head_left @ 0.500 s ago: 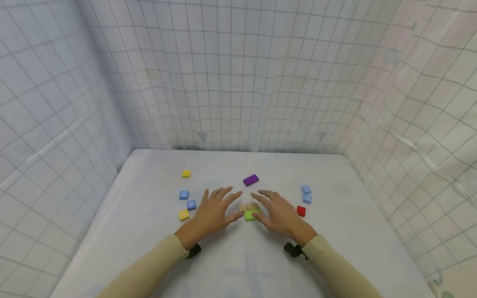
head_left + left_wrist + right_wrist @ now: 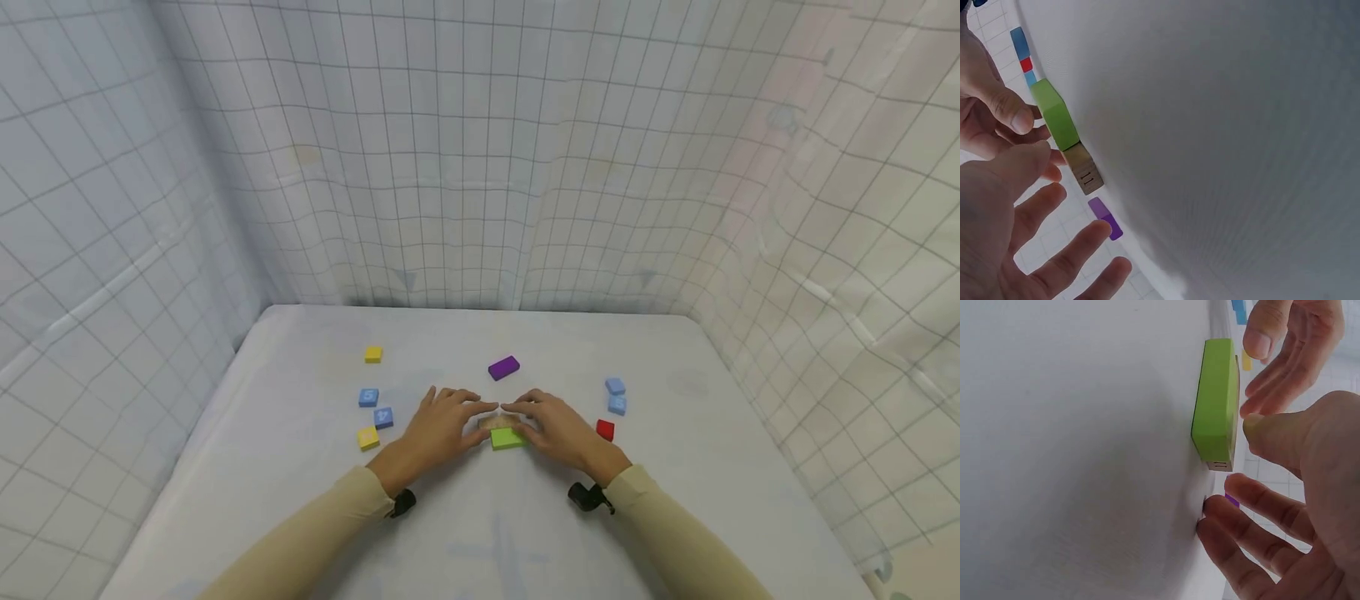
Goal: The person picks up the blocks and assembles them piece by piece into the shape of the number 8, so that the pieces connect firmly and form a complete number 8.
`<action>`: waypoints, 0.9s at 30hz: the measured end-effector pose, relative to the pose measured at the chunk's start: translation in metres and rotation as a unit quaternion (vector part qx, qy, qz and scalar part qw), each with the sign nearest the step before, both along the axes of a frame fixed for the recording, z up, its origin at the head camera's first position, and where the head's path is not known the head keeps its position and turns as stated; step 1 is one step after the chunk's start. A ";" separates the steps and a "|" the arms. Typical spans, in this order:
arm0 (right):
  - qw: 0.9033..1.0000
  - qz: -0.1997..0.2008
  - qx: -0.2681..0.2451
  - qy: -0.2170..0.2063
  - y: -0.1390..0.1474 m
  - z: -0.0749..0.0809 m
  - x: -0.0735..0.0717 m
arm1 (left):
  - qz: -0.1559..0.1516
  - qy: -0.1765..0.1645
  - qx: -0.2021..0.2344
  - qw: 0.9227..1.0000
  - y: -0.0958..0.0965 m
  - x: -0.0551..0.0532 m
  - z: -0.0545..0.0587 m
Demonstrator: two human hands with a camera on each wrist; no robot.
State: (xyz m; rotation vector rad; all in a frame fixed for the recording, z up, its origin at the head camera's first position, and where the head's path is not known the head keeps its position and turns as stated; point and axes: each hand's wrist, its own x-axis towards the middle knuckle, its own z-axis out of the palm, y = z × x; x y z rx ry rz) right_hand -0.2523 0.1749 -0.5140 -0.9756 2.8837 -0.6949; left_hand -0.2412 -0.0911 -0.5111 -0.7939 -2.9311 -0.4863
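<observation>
Between the two hands lies a green rectangular block (image 2: 508, 439), with a thin wooden block (image 2: 498, 422) against its far side. Dark marks show on the wooden block's end in both wrist views. My left hand (image 2: 441, 429) hovers at their left with fingers spread and slightly bent; its thumb tip comes near the blocks. From the right, my right hand (image 2: 557, 429) reaches over the green block's right end, thumb close to it and fingers loosely bent. In the right wrist view a gap shows between the fingers and the green block (image 2: 1213, 400). Neither hand holds anything.
Beyond the hands lies a purple block (image 2: 504, 368). At left are yellow blocks (image 2: 367, 438) and blue numbered blocks (image 2: 383, 417). A red block (image 2: 605, 430) and two blue blocks (image 2: 616, 386) lie at right. Grid-patterned curtains (image 2: 480, 167) surround the white table (image 2: 300, 350).
Both hands have drawn closer together over the wooden and green blocks, and their index fingertips now nearly meet. The blocks have not visibly been moved by the hands.
</observation>
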 end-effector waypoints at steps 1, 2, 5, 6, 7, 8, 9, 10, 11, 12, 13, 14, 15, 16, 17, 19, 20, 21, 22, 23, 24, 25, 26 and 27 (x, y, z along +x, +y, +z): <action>1.000 0.003 -0.005 -0.001 0.000 0.000 -0.001 | -0.002 0.001 0.001 1.000 0.001 0.000 0.000; 1.000 0.007 -0.009 -0.001 0.000 -0.001 -0.002 | -0.002 0.002 0.002 1.000 0.001 0.000 -0.001; 1.000 0.017 -0.024 -0.005 0.001 -0.002 -0.006 | -0.004 0.008 0.011 1.000 0.002 0.000 -0.001; 0.999 0.022 -0.029 -0.005 0.001 -0.002 -0.008 | -0.003 0.007 0.012 1.000 0.003 0.000 -0.002; 0.999 0.028 -0.034 -0.004 0.002 -0.002 -0.009 | -0.003 0.007 0.013 1.000 0.003 0.000 -0.001; 0.999 0.032 -0.038 -0.006 0.002 -0.002 -0.011 | -0.002 0.006 0.014 1.000 0.003 0.000 -0.001; 0.998 0.036 -0.041 -0.008 0.002 -0.002 -0.013 | -0.001 0.004 0.014 1.000 0.003 0.000 -0.001; 0.998 0.039 -0.045 -0.011 0.002 -0.002 -0.015 | -0.001 0.003 0.015 1.000 0.003 -0.001 -0.001; 0.998 0.039 -0.046 -0.015 0.002 -0.002 -0.016 | -0.001 0.001 0.014 1.000 0.004 -0.001 -0.001; 0.998 0.039 -0.049 -0.020 0.002 -0.002 -0.017 | -0.002 0.000 0.014 1.000 0.004 -0.001 -0.001; 0.998 0.039 -0.052 -0.023 0.002 -0.001 -0.017 | -0.003 0.000 0.014 1.000 0.004 -0.002 -0.002; 0.998 0.037 -0.053 -0.026 0.002 -0.002 -0.018 | -0.003 -0.001 0.014 1.000 0.005 -0.002 -0.003; 0.997 0.035 -0.055 -0.030 0.002 -0.002 -0.019 | -0.004 0.000 0.014 1.000 0.005 -0.003 -0.003; 0.997 0.033 -0.057 -0.033 0.002 -0.001 -0.019 | -0.004 0.000 0.014 1.000 0.006 -0.003 -0.004; 0.997 0.032 -0.059 -0.035 0.002 -0.002 -0.019 | -0.004 -0.001 0.014 1.000 0.006 -0.004 -0.005; 0.997 0.029 -0.063 -0.036 0.002 -0.002 -0.020 | -0.003 -0.001 0.014 1.000 0.006 -0.004 -0.006; 0.997 0.027 -0.065 -0.037 0.003 -0.002 -0.020 | -0.003 0.000 0.015 1.000 0.006 -0.004 -0.006; 0.997 0.025 -0.068 -0.038 0.003 -0.002 -0.020 | -0.002 0.002 0.014 1.000 0.006 -0.004 -0.006; 0.997 0.025 -0.069 -0.036 0.003 -0.002 -0.021 | -0.001 0.004 0.015 1.000 0.006 -0.004 -0.006; 0.997 0.026 -0.071 -0.035 0.003 -0.002 -0.021 | -0.001 0.007 0.014 1.000 0.006 -0.005 -0.006; 0.996 0.027 -0.073 -0.034 0.003 -0.003 -0.022 | 0.000 0.008 0.015 1.000 0.006 -0.005 -0.006; 0.996 0.028 -0.075 -0.034 0.003 -0.003 -0.022 | 0.001 0.008 0.016 1.000 0.006 -0.005 -0.006; 0.996 0.029 -0.076 -0.033 0.003 -0.003 -0.024 | 0.001 0.008 0.018 1.000 0.006 -0.006 -0.005; 0.996 0.029 -0.078 -0.034 0.002 -0.004 -0.024 | 0.002 0.007 0.019 1.000 0.006 -0.006 -0.005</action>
